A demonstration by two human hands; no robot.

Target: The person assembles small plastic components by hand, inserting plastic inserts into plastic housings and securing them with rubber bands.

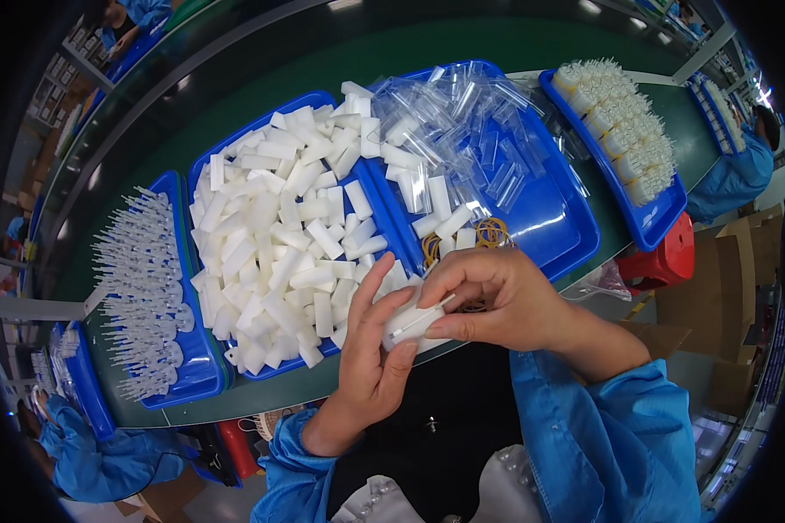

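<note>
Blocks (279,231) in one blue tray (227,140) (clear sleeves (445,109) in another tray (545,225)).

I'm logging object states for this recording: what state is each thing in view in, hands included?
Left hand: curled, holding.
Right hand: pinching.
Small white piece with thin rod: held between both hands.
White rectangular foam-like blocks: heaped loosely.
Clear plastic tubes: scattered, overlapping.
Tan rubber bands: loose, bunched.
Blue plastic tray under the tubes: partly filled.
White stemmed plastic pieces at left: packed closely.
White bristly bundles at right: packed together.
</note>
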